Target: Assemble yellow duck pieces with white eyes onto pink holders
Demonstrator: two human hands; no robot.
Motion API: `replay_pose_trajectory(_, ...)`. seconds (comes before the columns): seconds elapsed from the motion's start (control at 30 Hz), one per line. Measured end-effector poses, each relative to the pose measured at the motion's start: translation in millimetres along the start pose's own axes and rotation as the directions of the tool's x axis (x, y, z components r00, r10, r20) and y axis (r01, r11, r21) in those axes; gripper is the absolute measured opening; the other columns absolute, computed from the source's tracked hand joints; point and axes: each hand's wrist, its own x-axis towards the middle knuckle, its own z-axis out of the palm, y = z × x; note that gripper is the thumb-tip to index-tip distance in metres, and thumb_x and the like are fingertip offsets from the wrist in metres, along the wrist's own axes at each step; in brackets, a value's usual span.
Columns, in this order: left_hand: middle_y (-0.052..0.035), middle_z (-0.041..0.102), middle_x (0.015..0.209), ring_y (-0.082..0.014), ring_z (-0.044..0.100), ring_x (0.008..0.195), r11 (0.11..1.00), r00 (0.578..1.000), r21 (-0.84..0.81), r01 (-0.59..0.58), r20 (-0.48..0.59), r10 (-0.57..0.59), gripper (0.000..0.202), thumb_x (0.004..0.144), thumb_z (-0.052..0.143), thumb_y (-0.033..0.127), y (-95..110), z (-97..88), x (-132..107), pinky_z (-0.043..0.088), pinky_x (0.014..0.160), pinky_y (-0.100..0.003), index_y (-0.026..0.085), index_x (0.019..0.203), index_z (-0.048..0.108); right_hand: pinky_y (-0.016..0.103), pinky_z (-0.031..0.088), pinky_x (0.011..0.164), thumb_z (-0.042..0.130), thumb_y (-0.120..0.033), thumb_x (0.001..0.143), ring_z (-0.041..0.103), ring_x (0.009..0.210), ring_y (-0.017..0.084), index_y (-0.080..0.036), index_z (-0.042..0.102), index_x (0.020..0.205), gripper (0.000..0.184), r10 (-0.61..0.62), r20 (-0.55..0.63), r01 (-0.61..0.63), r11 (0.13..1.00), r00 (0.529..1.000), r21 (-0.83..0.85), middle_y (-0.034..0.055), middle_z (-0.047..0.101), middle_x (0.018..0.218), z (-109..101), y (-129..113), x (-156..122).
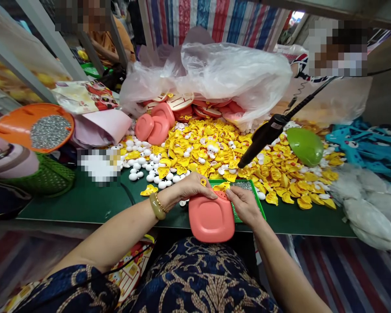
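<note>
My left hand (198,188) is closed on the upper left edge of a coral plastic panel (211,219), a rounded square with a raised middle, its thumb lying on the front face. At the panel's top edge sits a small yellow plastic piece (222,186), pinched by my right hand (246,203) between thumb and fingers. Small holes show in the panel just below that piece. Behind the panel lies a green tray (260,204) holding small metal screws (243,185). The fingers behind the panel are partly hidden.
A black power screwdriver (263,139) hangs above a heap of yellow pieces (208,148) and white pieces (143,163). More coral panels (159,126) lie behind, under clear plastic film (234,69). An orange bowl (6,126) of screws stands left; blue parts (368,148) lie right.
</note>
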Motion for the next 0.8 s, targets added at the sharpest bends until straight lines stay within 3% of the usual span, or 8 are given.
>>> replay_pose_trajectory(0.23, -0.0008, 0.061, 0.051, -0.0106, 0.053, 0.047, 0.997, 0.999, -0.061, 0.048, -0.007, -0.048, 0.028, 0.041, 0.085, 0.023, -3, 2.3, 2, 0.041, 0.048, -0.022, 0.011, 0.058, 0.065, 0.024, 0.030, 0.053, 0.044, -0.041, 0.084, 0.038, 0.055, 0.011, -0.019, 0.041, 0.053, 0.039, -0.052, 0.002, 0.052, 0.998, 0.999, -0.031, -0.0019, 0.041, 0.054, 0, 4, -5)
replay_pose_trajectory(0.57, -0.0001, 0.061, 0.051, -0.0108, 0.052, 0.046, 0.998, 0.998, -0.007, 0.065, -0.002, -0.065, 0.031, 0.041, 0.086, 0.023, -7, 1.5, 5, 0.038, 0.045, -0.020, 0.012, 0.059, 0.064, 0.025, 0.033, 0.055, 0.045, -0.040, 0.083, 0.042, 0.057, 0.013, -0.018, 0.046, 0.055, 0.035, -0.055, 0.011, 0.055, 0.997, 0.998, -0.061, -0.0002, 0.046, 0.056, -5, 4, 2)
replay_pose_trajectory(0.8, 0.0003, 0.062, 0.053, -0.0103, 0.053, 0.048, 0.997, 0.999, -0.075, 0.022, 0.049, -0.018, 0.034, 0.041, 0.087, 0.026, -11, 0.9, 3, 0.040, 0.048, -0.021, 0.012, 0.062, 0.063, 0.025, 0.028, 0.051, 0.044, -0.042, 0.080, 0.037, 0.052, 0.012, -0.019, 0.039, 0.051, 0.037, 0.045, -0.012, -0.046, 0.998, 0.999, -0.052, -0.0022, 0.038, 0.051, 1, 5, 5)
